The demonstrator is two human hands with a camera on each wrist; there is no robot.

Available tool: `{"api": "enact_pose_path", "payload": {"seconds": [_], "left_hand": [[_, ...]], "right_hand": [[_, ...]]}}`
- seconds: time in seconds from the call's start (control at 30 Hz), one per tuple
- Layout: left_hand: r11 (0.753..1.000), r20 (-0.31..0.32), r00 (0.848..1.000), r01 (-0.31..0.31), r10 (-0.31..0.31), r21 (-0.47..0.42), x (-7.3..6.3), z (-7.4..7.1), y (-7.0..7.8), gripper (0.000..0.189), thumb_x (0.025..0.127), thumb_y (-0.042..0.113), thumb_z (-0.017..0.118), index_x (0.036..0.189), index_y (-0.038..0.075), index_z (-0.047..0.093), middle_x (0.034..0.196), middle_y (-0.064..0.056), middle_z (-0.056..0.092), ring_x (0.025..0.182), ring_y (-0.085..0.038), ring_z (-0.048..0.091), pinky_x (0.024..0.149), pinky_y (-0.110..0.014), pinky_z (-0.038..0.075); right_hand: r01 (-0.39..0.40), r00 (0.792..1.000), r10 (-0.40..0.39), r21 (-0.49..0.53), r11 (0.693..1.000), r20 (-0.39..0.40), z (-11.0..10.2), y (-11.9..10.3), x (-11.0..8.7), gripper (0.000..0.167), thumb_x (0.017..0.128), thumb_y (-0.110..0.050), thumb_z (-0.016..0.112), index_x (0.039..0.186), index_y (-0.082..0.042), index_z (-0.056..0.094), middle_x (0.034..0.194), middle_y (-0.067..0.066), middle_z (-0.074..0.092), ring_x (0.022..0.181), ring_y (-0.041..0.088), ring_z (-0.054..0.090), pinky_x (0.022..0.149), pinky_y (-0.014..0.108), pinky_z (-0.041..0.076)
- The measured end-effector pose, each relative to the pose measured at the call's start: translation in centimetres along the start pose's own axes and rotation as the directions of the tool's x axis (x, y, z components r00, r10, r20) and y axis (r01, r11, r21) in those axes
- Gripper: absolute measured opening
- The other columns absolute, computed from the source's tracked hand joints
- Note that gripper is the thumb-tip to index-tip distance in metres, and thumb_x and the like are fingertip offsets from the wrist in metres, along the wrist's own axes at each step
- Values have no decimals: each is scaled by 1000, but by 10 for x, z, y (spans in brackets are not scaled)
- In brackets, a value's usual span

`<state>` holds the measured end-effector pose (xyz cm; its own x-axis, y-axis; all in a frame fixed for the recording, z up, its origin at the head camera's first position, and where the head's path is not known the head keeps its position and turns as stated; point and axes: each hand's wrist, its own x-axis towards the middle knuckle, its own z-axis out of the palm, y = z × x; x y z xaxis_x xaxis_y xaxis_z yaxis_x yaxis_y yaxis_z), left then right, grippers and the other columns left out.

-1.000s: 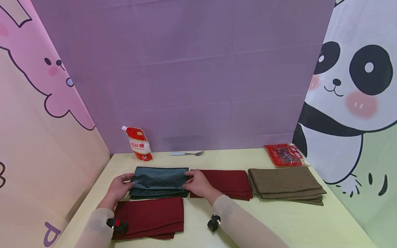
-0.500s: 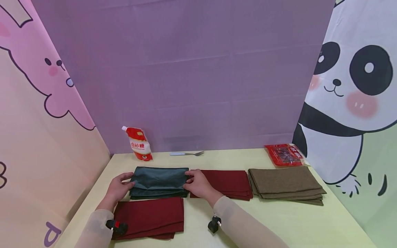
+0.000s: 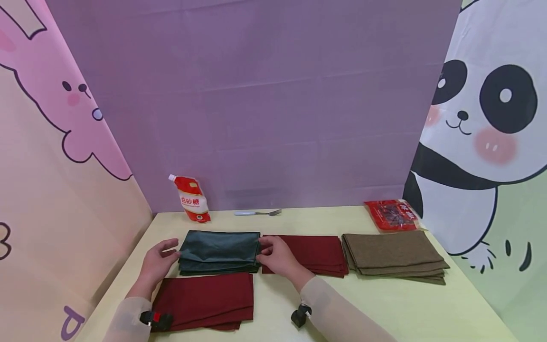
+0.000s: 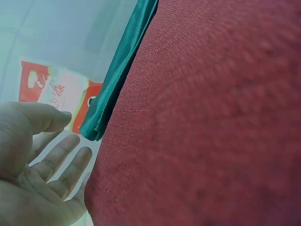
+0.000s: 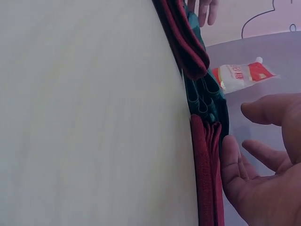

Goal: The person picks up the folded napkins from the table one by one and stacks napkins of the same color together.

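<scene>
A folded, shiny dark teal cloth [image 3: 220, 249] lies between my hands in the head view. My left hand [image 3: 157, 261] is just off its left edge, fingers spread and holding nothing; the left wrist view shows a gap between this hand [image 4: 40, 165] and the teal fold [image 4: 115, 77]. At the teal cloth's right edge, my right hand [image 3: 279, 259] overlaps the folded dark red cloth [image 3: 320, 251] beside it. Thumb and fingers of the right hand [image 5: 268, 179] stand apart with nothing between them in the right wrist view. Another folded red cloth [image 3: 205, 299] lies in front.
A folded brown cloth [image 3: 393, 251] lies at the right of the pale table [image 3: 384, 308]. Along the back are a red-and-white sugar pouch [image 3: 193, 199] leaning on the purple backdrop [image 3: 265, 118], a fork [image 3: 258, 213] and a red packet [image 3: 392, 214].
My left hand has let go of the teal cloth's left edge and drawn slightly left. My right hand has loosened from its right edge and shifted slightly right. The cloths stay put.
</scene>
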<state>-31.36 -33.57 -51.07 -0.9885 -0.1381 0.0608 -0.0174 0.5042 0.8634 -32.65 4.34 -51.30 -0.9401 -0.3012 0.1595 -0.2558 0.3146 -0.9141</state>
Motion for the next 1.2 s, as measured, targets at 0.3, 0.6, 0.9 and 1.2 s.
{"api": "enact_pose_path", "payload": {"seconds": [0.3,0.6,0.9,1.2], "left_hand": [[1000,-5,1000,-28,28,-4,-15,-1,-1,49,104,16,67,148,1,54,148,-24,55,135,-44,54,106,-57,50],[998,7,999,-49,49,43,-30,-1,4,50,103,20,68,147,1,54,149,-24,54,136,-46,52,112,-61,43],[991,20,993,-118,117,67,-39,-4,3,54,101,26,72,148,4,55,149,-20,55,136,-43,53,115,-64,37],[973,4,978,-208,209,98,-51,-9,0,52,100,22,74,145,1,57,146,-22,58,132,-45,56,110,-67,38]], "right_hand": [[3,1000,-3,-11,1000,-9,-3,-9,-11,52,93,-5,78,141,1,60,134,18,59,106,30,63,76,31,59],[30,999,-30,1,1000,39,-2,-15,-20,50,94,-7,78,141,1,60,130,17,59,109,32,63,75,29,59],[51,997,-50,-17,999,61,2,-21,-27,51,94,-10,79,141,-1,60,134,15,58,109,30,62,78,27,58],[59,994,-56,-30,998,96,4,-28,-36,52,94,-10,80,142,-2,60,131,15,58,108,28,62,80,26,57]]}}
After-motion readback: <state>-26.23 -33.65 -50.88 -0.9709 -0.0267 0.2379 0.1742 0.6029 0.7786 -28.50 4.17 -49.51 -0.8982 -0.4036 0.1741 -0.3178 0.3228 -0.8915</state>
